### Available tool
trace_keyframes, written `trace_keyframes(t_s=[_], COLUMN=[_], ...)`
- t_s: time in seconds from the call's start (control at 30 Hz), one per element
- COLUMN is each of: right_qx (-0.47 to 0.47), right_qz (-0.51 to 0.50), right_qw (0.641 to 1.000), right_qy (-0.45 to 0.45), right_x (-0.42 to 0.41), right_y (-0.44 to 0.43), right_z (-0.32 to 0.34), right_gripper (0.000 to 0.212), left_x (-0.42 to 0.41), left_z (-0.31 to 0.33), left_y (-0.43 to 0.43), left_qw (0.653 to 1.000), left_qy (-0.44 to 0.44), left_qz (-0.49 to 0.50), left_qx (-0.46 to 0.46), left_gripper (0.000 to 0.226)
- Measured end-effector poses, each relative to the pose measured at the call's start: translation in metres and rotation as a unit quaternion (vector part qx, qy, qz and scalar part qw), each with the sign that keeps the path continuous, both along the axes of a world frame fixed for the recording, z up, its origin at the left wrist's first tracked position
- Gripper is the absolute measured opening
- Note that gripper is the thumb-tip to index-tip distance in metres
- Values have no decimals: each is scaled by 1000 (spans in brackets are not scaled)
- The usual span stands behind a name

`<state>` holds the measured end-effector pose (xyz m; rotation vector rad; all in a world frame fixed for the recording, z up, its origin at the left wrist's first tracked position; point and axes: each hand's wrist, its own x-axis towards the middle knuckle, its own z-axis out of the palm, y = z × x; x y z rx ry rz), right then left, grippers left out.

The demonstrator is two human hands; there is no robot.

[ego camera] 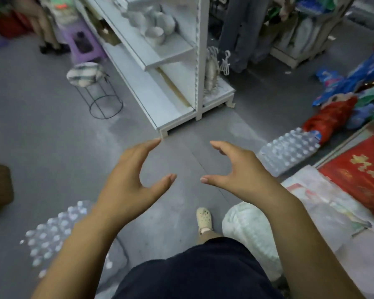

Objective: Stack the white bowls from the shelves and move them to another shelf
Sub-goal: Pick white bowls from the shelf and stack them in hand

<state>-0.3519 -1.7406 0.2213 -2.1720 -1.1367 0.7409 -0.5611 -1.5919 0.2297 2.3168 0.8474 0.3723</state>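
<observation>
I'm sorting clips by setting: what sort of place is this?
Probably a small shop or its stockroom: a white display shelf holding white bowls, shrink-wrapped water packs on the floor, and packaged goods heaped nearby.

White bowls [154, 34] on a white shelf unit [200, 61] at twelve o'clock; purple stool [82, 43] at eleven; red cloth [358, 169] with gold motifs at three; grey floor [41, 137].

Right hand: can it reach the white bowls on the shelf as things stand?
Probably not from here. The right hand hovers empty over the floor, well short of the white bowls on their shelf. Nothing seems to block the way; stepping closer should do.
</observation>
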Motion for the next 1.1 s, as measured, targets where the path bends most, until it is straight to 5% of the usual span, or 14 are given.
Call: trace_keyframes(t_s=[0.47, 0.8, 1.1], right_qx=[-27, -42, -7], right_qz=[207, 315, 272], right_qw=[978, 948, 962], right_qy=[-19, -7, 33], right_x=[114, 72, 18], right_y=[219, 399, 582], right_z=[-5, -32, -18], right_gripper=[91, 89, 87], left_x=[65, 7, -50], left_z=[-10, -38, -7], left_y=[134, 244, 436], left_qw=[976, 936, 948], left_qy=[7, 25, 44], left_qz=[216, 347, 316], left_qx=[-24, -54, -3], left_gripper=[74, 75, 80])
